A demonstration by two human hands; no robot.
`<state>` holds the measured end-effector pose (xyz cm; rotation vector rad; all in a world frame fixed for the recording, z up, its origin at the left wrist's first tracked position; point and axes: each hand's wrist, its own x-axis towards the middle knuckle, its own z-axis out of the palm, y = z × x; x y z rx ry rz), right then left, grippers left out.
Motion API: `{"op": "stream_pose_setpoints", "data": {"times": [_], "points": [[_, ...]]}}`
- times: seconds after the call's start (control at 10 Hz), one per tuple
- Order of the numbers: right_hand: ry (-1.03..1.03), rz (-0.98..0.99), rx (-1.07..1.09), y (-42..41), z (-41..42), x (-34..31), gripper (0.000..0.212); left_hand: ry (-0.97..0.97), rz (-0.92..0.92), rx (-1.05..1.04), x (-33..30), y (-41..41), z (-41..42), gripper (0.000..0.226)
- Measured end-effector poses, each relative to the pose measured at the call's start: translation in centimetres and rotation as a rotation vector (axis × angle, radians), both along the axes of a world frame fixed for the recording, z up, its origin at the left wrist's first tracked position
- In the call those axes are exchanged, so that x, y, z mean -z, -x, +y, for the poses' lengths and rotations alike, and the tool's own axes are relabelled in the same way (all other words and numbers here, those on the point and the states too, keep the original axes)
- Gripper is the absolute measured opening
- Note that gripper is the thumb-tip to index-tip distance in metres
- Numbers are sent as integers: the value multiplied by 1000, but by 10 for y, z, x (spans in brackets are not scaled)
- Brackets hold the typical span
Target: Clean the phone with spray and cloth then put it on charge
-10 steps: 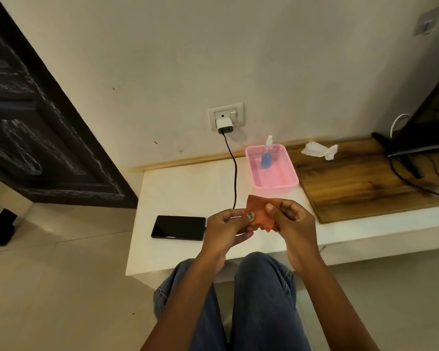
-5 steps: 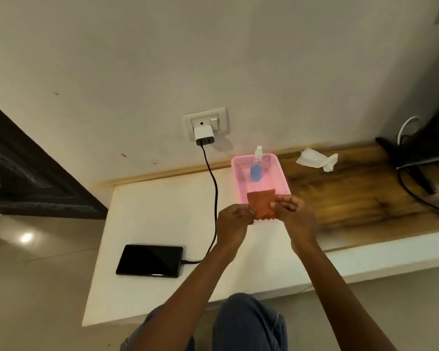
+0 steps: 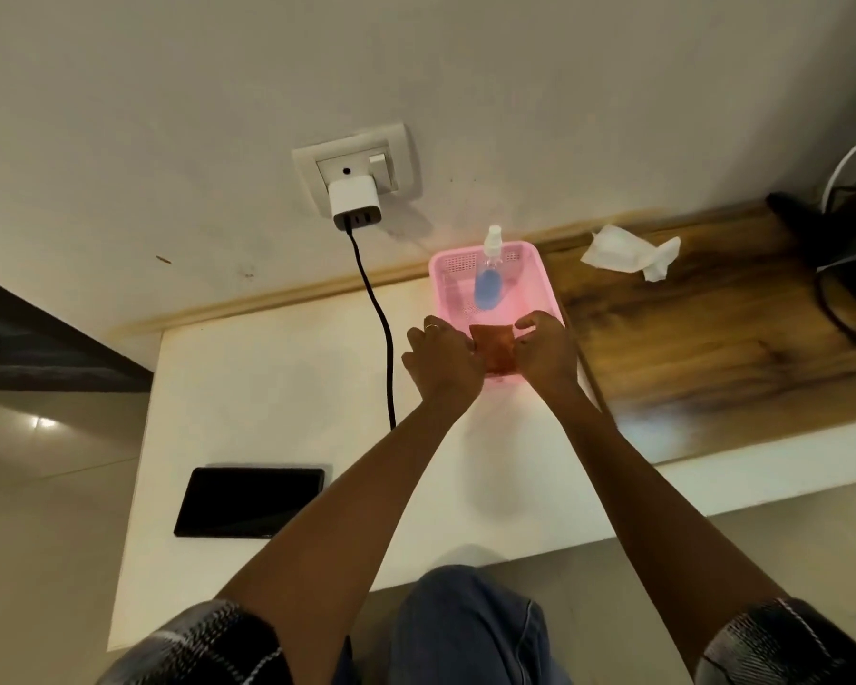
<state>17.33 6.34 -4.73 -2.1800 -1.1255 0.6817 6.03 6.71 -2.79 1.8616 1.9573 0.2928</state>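
A folded orange cloth (image 3: 494, 348) sits low in the near end of the pink basket (image 3: 438, 284), pinched between my left hand (image 3: 441, 360) and my right hand (image 3: 544, 355). At the basket's far end stands a small spray bottle (image 3: 488, 281) with blue liquid. The black phone (image 3: 250, 501) lies screen up on the white shelf (image 3: 278, 388) at the front left. A black cable (image 3: 381, 328) drops from the white charger (image 3: 354, 202) in the wall socket toward the phone; my left forearm hides its end.
A crumpled white tissue (image 3: 628, 252) lies on the wooden board (image 3: 712, 348) right of the basket. Dark cables and a device base (image 3: 841, 259) crowd the far right. My jeans-clad knee (image 3: 470, 630) is below the shelf's front edge.
Both hands have carried the orange cloth forward from above the shelf's front edge down into the pink basket. The view has shifted closer to the wall.
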Motion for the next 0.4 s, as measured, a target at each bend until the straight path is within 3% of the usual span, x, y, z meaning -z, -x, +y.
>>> {"op": "stream_pose_setpoints", "data": {"times": [0.1,0.3,0.4], "points": [[-34,18,-24,-1,-2,1,25,0,58,68,1,-2,-2,26],[-73,-44,-138,7,-21,-12,21,0,1,161,-3,6,-18,33],[-178,-155,-185,16,-37,-19,23,-91,-69,235,-7,12,-33,39]]}}
